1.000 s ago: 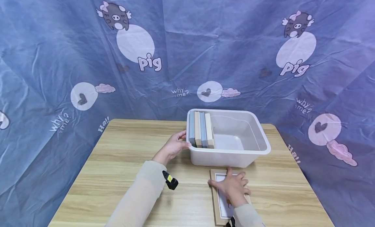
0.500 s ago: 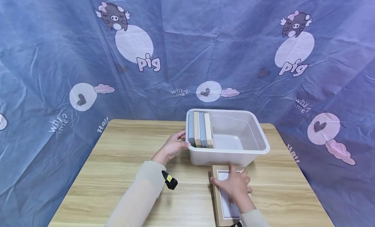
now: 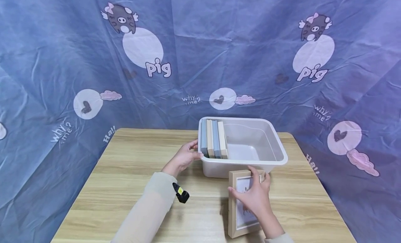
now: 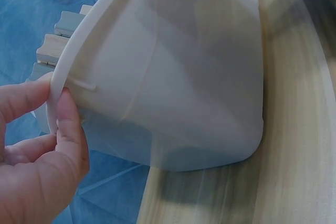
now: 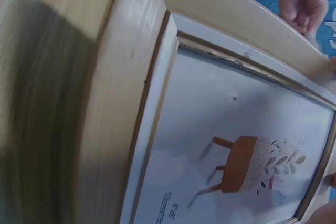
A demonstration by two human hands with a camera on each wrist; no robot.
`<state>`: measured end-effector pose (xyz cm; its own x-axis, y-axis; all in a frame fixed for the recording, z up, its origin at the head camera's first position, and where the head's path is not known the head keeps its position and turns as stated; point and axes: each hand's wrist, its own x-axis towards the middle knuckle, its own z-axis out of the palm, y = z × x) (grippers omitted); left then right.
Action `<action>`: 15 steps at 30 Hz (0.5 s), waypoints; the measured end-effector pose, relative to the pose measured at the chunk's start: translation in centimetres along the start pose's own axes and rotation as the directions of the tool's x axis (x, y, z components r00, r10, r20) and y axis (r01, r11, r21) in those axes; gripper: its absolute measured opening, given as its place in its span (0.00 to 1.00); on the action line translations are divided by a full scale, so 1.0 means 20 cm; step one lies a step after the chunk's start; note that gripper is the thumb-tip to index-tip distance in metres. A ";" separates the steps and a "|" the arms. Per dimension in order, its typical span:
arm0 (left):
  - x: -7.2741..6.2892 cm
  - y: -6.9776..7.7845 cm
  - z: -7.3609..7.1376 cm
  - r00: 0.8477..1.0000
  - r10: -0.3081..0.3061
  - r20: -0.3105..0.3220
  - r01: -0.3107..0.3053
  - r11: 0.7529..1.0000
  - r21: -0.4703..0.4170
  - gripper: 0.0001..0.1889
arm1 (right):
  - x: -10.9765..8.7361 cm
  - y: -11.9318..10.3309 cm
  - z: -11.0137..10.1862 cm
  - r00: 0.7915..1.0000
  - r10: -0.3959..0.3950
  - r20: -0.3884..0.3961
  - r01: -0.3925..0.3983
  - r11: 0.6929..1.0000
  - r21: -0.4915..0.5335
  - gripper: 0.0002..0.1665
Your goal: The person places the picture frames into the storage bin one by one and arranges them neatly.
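Observation:
A pale picture frame [image 3: 232,215] with a printed card in it is tilted up in front of the bin. My right hand [image 3: 258,197] grips it across its face, the thumb on the left edge and the fingers on the far edge. The right wrist view shows the frame [image 5: 210,93] close up, with an orange pot and leaves on its card. With thumb and fingers my left hand [image 4: 47,156] pinches the rim of the light grey plastic bin [image 3: 228,169] at its front left corner. Several blue and cream frame-like slabs [image 3: 215,140] stand on edge in the bin's left side.
The bin stands towards the back of a wood-grain table [image 3: 134,166]. A blue printed cloth [image 3: 200,62] hangs behind the table and along both sides. Black cameras are strapped to the wrists; the left one [image 3: 181,194] shows.
My right hand has closed its grip on the picture frame and raised it from lying flat to a tilt, nearer the bin. My left hand has stayed on the rim.

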<state>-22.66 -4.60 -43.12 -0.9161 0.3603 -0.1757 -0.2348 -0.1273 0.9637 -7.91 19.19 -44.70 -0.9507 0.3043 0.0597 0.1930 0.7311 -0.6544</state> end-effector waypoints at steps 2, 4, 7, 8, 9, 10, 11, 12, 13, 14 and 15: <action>0.00 0.00 0.00 1.000 -0.001 -0.003 0.001 1.000 -0.001 0.37 | -0.01 -0.02 -0.02 1.000 -0.024 -0.009 0.024 0.999 0.031 0.63; 0.00 0.00 0.00 1.000 -0.002 -0.002 0.002 1.000 -0.003 0.37 | -0.03 -0.04 -0.05 0.999 -0.039 -0.010 0.040 0.998 0.055 0.63; 0.00 0.01 0.00 1.000 -0.001 0.002 0.001 1.000 -0.003 0.38 | -0.04 -0.07 -0.08 0.999 -0.049 -0.010 0.050 0.995 0.088 0.62; 0.00 0.01 0.00 1.000 -0.002 0.003 0.002 1.000 -0.004 0.38 | -0.05 -0.07 -0.09 0.999 -0.051 -0.009 0.051 0.994 0.096 0.61; 0.00 0.01 0.00 1.000 -0.003 0.003 0.003 1.000 -0.004 0.38 | -0.05 -0.08 -0.10 0.999 -0.052 -0.010 0.053 0.993 0.103 0.60; 0.00 0.01 0.00 1.000 -0.003 0.003 0.003 1.000 -0.002 0.38 | -0.05 -0.08 -0.11 0.998 -0.055 -0.013 0.056 0.993 0.107 0.60; 0.00 0.01 0.00 1.000 -0.003 0.002 0.003 1.000 0.000 0.38 | -0.06 -0.09 -0.12 0.998 -0.058 -0.019 0.060 0.992 0.111 0.59; 0.00 0.01 0.00 1.000 -0.004 0.001 0.004 1.000 0.002 0.38 | -0.06 -0.09 -0.12 0.998 -0.062 -0.023 0.064 0.991 0.117 0.58; 0.00 0.01 0.00 1.000 -0.005 0.001 0.005 1.000 0.002 0.38 | -0.06 -0.09 -0.12 0.997 -0.066 -0.031 0.069 0.990 0.122 0.58; 0.00 0.01 0.00 1.000 -0.004 0.002 0.004 1.000 0.004 0.38 | -0.06 -0.09 -0.13 0.997 -0.069 -0.040 0.074 0.989 0.129 0.57; 0.00 0.01 0.00 1.000 -0.006 0.002 0.006 1.000 0.003 0.38 | -0.07 -0.09 -0.13 0.996 -0.072 -0.051 0.078 0.987 0.140 0.57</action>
<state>-22.61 -4.61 -42.87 -0.9141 0.3629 -0.1810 -0.2394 -0.1226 0.9631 -6.37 18.99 -41.61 -0.9486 0.2817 0.1445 0.0824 0.6603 -0.7465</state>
